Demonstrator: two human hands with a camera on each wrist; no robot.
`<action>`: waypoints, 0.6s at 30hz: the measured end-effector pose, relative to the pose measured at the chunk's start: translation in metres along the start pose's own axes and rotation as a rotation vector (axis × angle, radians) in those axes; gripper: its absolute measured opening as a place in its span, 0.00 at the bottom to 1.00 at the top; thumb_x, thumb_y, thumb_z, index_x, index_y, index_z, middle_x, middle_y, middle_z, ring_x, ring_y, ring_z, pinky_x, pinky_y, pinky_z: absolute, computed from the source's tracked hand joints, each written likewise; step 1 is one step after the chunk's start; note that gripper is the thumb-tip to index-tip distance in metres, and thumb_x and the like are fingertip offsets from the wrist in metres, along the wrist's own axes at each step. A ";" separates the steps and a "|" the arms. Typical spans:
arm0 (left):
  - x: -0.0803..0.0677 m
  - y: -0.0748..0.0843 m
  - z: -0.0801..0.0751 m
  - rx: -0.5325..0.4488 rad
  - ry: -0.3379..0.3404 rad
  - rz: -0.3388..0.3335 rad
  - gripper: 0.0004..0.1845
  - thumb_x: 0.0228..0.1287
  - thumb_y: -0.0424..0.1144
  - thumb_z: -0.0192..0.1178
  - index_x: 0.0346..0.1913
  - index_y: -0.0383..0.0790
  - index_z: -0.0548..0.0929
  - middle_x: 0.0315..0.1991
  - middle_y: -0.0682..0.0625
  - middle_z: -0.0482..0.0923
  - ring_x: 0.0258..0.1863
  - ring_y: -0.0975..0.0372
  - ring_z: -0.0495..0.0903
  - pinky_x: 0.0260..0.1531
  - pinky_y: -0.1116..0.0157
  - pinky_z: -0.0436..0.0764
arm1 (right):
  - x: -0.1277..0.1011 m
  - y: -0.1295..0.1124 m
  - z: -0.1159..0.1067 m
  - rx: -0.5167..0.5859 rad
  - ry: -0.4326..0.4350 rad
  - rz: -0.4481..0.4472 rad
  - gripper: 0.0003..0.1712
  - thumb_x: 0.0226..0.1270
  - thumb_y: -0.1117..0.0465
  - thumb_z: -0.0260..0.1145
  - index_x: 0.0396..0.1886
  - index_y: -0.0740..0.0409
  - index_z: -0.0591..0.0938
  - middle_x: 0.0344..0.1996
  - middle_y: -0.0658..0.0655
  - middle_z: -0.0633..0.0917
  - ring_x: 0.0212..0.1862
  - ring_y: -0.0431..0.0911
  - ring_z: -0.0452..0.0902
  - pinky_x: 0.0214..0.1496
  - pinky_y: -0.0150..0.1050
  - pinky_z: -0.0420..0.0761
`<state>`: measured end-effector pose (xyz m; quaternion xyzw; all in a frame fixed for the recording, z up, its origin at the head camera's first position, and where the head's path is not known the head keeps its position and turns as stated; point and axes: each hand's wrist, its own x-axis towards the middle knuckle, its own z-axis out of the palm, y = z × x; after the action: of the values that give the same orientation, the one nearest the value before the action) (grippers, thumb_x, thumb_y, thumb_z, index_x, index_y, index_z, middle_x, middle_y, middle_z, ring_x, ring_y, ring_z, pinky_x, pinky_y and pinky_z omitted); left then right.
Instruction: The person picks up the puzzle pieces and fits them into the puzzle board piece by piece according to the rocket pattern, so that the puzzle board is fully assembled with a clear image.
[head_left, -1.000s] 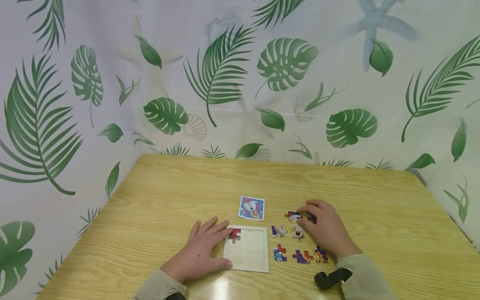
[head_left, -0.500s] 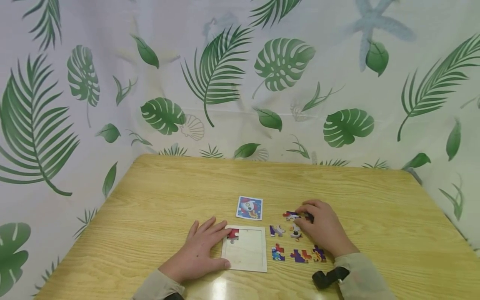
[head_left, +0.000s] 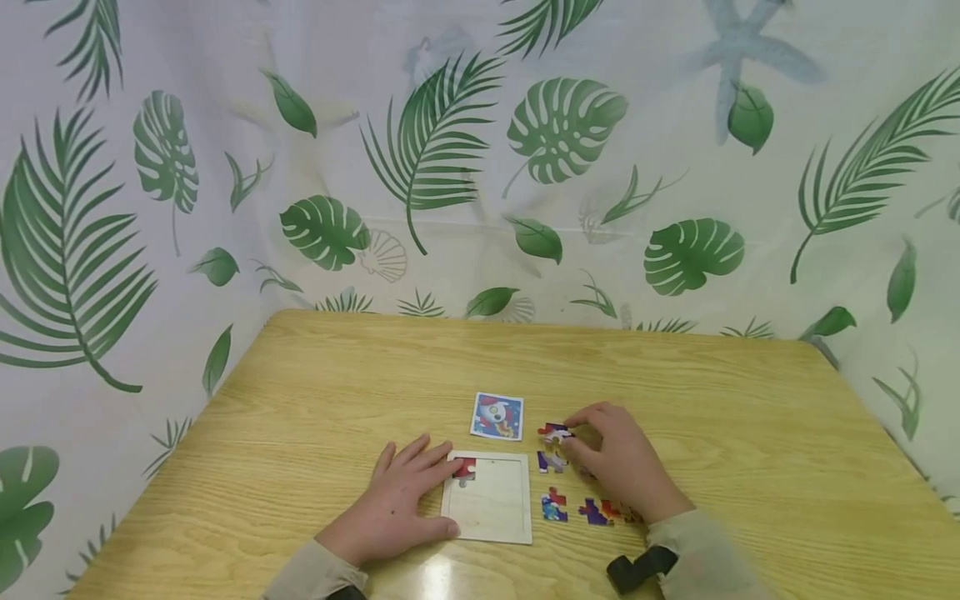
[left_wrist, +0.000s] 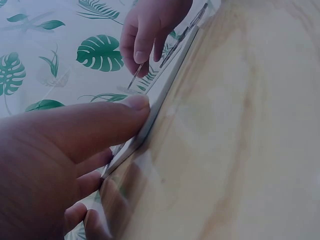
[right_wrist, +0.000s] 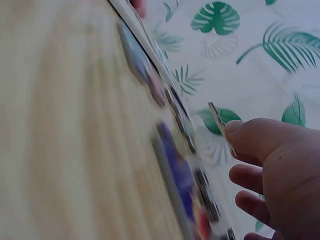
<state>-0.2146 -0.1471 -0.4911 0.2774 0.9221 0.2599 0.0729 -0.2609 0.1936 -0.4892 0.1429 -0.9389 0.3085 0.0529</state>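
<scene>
My right hand [head_left: 626,462] pinches a puzzle piece [head_left: 553,432] between thumb and fingers. The right wrist view shows that piece [right_wrist: 218,120] edge-on, raised off the table. My left hand [head_left: 401,508] rests at the left side of a square wooden puzzle tray [head_left: 495,508]; its fingers are spread, and the thumb touches the near-left corner. A red and grey piece [head_left: 465,467] lies in the tray's far-left corner. Between the tray and my right hand lie loose pieces: a purple and grey one [head_left: 552,462], a red and blue one [head_left: 555,506] and others, partly hidden by that hand.
A small picture card [head_left: 497,417] with a white cartoon animal lies beyond the tray. Everything sits on a wooden table [head_left: 360,367]. A white curtain printed with green leaves [head_left: 450,267] hangs behind it.
My right hand has moved left, taking the puzzle piece out of the far row of loose pieces toward the tray. The left hand stays at the tray.
</scene>
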 end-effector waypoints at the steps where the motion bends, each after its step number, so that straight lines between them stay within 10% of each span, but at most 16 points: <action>1: 0.000 0.000 0.000 0.000 0.000 0.000 0.44 0.60 0.65 0.66 0.77 0.53 0.68 0.78 0.51 0.57 0.79 0.49 0.45 0.71 0.36 0.34 | 0.000 -0.004 0.002 0.000 -0.005 -0.006 0.14 0.70 0.49 0.70 0.50 0.48 0.86 0.55 0.55 0.81 0.62 0.58 0.72 0.64 0.61 0.72; 18: 0.001 0.002 0.001 0.014 0.013 -0.012 0.44 0.59 0.65 0.65 0.76 0.52 0.69 0.78 0.52 0.59 0.79 0.49 0.46 0.72 0.36 0.35 | -0.004 -0.063 0.037 -0.031 -0.031 -0.117 0.08 0.64 0.52 0.75 0.42 0.43 0.87 0.48 0.46 0.82 0.57 0.48 0.75 0.65 0.51 0.73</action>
<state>-0.2145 -0.1448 -0.4909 0.2707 0.9260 0.2547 0.0667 -0.2383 0.1239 -0.4843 0.2012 -0.9344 0.2880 0.0587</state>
